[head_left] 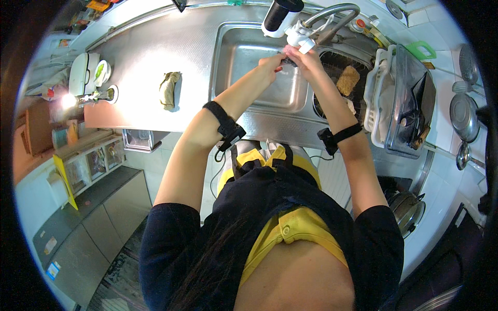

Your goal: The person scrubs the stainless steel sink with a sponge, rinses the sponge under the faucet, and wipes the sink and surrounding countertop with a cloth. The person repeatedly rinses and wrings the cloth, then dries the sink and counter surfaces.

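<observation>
Over the steel sink basin (249, 49), both my arms reach forward until the hands meet beneath the white tap head (299, 35). My left hand (272, 63) has its fingers bent toward the right one. My right hand (307, 59) curls inward, its fingers closed near the tap outlet. Something small and dark (291, 62) shows between the two hands; its kind is too small to make out. A curved metal faucet (340, 15) rises behind the right hand. Each forearm wears a black strap with a small device.
A folded olive cloth (168, 90) lies on the steel counter to the left. Right of the basin, a brown sponge (348, 80) sits on a dark rack in the second sink. Further right stands a white dish rack (377, 98) beside a clear plastic bin (407, 103). Ladles (463, 150) hang on the wall.
</observation>
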{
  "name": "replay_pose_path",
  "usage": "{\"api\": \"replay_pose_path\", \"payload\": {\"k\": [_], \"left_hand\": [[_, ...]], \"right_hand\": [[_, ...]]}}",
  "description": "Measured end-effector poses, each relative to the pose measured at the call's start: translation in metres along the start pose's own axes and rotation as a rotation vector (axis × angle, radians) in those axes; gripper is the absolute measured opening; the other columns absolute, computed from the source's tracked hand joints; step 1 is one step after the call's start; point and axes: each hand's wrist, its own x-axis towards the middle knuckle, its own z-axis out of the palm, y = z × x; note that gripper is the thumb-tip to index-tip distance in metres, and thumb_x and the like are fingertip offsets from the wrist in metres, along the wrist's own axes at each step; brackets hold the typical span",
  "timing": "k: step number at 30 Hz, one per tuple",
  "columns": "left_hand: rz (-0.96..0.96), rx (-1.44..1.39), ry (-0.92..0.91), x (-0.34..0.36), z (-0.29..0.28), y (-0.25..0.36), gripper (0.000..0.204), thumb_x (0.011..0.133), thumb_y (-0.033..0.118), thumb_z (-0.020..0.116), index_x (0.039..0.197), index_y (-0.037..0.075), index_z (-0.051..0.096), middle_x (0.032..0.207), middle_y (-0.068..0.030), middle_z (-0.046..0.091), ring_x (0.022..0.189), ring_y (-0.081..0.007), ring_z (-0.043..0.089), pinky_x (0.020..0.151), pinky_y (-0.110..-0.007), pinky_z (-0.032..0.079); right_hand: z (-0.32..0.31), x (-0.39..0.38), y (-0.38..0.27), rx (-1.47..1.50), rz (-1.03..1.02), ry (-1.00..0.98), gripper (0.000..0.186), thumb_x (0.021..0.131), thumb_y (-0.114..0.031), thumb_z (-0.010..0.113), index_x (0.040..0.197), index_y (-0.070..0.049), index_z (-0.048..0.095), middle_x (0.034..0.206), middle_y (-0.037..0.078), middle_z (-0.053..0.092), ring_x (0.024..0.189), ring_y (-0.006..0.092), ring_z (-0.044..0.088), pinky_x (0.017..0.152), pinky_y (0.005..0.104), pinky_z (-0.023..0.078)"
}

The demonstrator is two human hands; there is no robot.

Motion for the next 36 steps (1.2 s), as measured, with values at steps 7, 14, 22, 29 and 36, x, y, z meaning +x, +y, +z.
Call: {"api": "replay_pose_path", "payload": {"k": [7, 14, 22, 29, 36], "left_hand": [[-0.082, 0.085, -0.050, -0.007, 0.001, 0.001, 0.021, 0.082, 0.030, 0.077, 0.091, 0.014, 0.068, 0.090, 0.0029, 0.061, 0.079, -0.0110, 0.056, 0.069, -0.025, 0.046], [-0.073, 0.046, 0.031, -0.017, -0.001, 0.007, 0.013, 0.082, 0.015, 0.077, 0.088, 0.005, 0.072, 0.088, -0.0049, 0.069, 0.074, -0.0137, 0.058, 0.064, -0.028, 0.045], [-0.060, 0.092, -0.013, -0.005, 0.006, 0.005, 0.015, 0.081, 0.018, 0.077, 0.088, 0.005, 0.072, 0.091, -0.0045, 0.067, 0.079, -0.0152, 0.056, 0.070, -0.028, 0.045], [-0.039, 0.129, -0.068, 0.001, 0.007, -0.005, 0.017, 0.085, 0.023, 0.075, 0.094, 0.008, 0.072, 0.100, -0.0041, 0.063, 0.086, -0.0158, 0.053, 0.076, -0.031, 0.046], [0.031, 0.180, -0.220, -0.001, -0.011, -0.004, 0.029, 0.086, 0.029, 0.073, 0.110, 0.012, 0.070, 0.111, -0.0063, 0.059, 0.104, -0.0201, 0.048, 0.091, -0.039, 0.040]], "right_hand": [[-0.004, -0.006, -0.004, 0.250, 0.171, 0.045, 0.021, 0.090, 0.006, 0.054, 0.110, 0.011, 0.055, 0.112, 0.020, 0.062, 0.101, 0.0284, 0.066, 0.091, 0.0336, 0.058], [0.003, 0.000, -0.001, 0.426, 0.272, 0.102, 0.024, 0.095, -0.004, 0.048, 0.114, 0.012, 0.051, 0.116, 0.024, 0.059, 0.102, 0.0324, 0.065, 0.092, 0.0371, 0.058], [-0.008, -0.004, 0.002, 0.032, 0.167, 0.179, 0.023, 0.093, -0.018, 0.062, 0.112, -0.006, 0.060, 0.113, 0.010, 0.063, 0.106, 0.0209, 0.061, 0.087, 0.0343, 0.051], [-0.019, -0.016, 0.004, -0.274, 0.325, 0.056, 0.044, 0.087, -0.038, 0.070, 0.122, -0.014, 0.061, 0.108, 0.002, 0.062, 0.095, 0.0141, 0.058, 0.074, 0.0305, 0.049], [-0.015, -0.011, 0.012, -0.018, 0.262, 0.069, 0.036, 0.087, -0.017, 0.072, 0.118, -0.008, 0.057, 0.105, 0.007, 0.062, 0.085, 0.0197, 0.064, 0.076, 0.0374, 0.057]]}}
